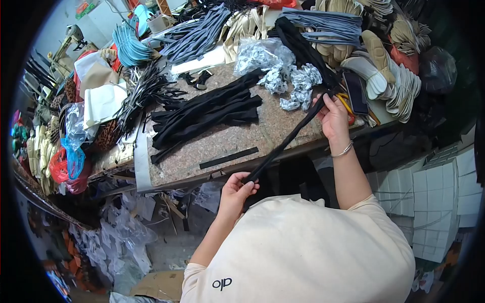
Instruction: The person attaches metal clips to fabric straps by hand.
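A long black fabric strip [288,143] is stretched at a slant between my two hands, over the front edge of the stone-topped table. My left hand [237,194] pinches its lower end, just off the table's edge. My right hand [333,117] grips the upper end near the table's right side. On the table [187,156] lies a pile of black fabric strips [207,113], with a single flat black strip [229,158] in front of it. Behind my right hand are crumpled silvery-white pieces [303,83] and more black fabric [303,48].
A dark phone [355,93] and yellow-handled tool [345,102] lie by my right hand. Bundles of grey-blue strips [197,38], thin black strips [146,93] and pale insole-like pieces [376,76] crowd the back and sides. White boxes [434,197] stand at right.
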`<state>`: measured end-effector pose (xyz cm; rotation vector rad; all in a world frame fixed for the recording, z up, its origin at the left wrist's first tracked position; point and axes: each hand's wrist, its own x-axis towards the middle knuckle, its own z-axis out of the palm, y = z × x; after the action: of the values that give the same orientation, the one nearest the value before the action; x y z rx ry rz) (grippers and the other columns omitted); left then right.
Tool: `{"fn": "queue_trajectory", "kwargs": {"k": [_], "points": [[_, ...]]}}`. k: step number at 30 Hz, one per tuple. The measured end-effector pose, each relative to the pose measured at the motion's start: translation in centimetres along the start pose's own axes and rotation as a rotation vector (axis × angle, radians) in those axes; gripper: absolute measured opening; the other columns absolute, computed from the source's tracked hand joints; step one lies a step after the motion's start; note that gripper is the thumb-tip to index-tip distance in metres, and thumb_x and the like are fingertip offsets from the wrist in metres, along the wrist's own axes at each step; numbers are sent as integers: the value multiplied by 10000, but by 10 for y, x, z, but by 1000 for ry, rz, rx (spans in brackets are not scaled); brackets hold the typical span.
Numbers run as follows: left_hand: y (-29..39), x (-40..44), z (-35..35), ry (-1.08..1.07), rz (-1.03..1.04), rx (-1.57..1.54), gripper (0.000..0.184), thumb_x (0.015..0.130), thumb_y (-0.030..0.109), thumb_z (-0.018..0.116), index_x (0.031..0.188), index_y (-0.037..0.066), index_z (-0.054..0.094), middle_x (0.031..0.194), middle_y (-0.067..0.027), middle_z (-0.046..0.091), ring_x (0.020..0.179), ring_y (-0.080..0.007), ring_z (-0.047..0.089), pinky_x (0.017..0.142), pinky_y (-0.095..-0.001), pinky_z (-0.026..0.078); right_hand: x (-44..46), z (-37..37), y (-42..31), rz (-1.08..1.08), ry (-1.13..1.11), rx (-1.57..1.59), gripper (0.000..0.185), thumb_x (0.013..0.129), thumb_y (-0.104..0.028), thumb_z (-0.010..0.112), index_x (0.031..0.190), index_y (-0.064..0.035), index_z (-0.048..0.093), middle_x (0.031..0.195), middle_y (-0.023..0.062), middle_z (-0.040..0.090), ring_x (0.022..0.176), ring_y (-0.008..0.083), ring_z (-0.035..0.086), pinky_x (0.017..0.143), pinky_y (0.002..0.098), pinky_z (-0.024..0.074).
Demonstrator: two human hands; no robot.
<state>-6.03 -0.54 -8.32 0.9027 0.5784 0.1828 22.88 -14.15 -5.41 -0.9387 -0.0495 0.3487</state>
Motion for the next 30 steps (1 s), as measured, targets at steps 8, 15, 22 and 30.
{"fn": "queue_trajectory", "kwargs": {"k": [8, 15, 22, 30], "points": [[31, 1, 21, -265, 393, 829, 300, 848, -14, 550, 1142, 2, 497, 948, -144, 612, 871, -154, 597, 769, -231, 474, -87, 63, -18, 147, -490, -516, 126, 777, 40, 603, 875, -38, 602, 842, 79, 619, 666, 135, 582, 604, 197, 462], [38, 11, 43, -176, 336, 270, 206, 832, 11, 573, 1034, 3, 534, 933, -109, 609, 829, -138, 590, 753, -252, 466, -107, 69, 9, 16, -740, -726, 95, 762, 8, 634, 845, -36, 650, 816, 25, 586, 716, 108, 513, 661, 205, 412], [28, 1, 49, -177, 185, -98, 163, 815, 48, 597, 971, 21, 557, 831, -55, 581, 690, -108, 535, 700, -219, 437, 11, 26, 37, -1030, -425, -1552, 187, 750, -102, 630, 917, -16, 636, 812, 66, 614, 766, 232, 566, 731, 305, 464], [39, 28, 44, 89, 267, 264, 157, 818, 78, 596, 969, 52, 562, 720, 3, 510, 555, -66, 408, 471, -177, 318, -26, 49, 28, 8, -533, -770, 168, 842, -105, 584, 972, -4, 616, 801, 37, 609, 672, 125, 549, 628, 218, 471]]}}
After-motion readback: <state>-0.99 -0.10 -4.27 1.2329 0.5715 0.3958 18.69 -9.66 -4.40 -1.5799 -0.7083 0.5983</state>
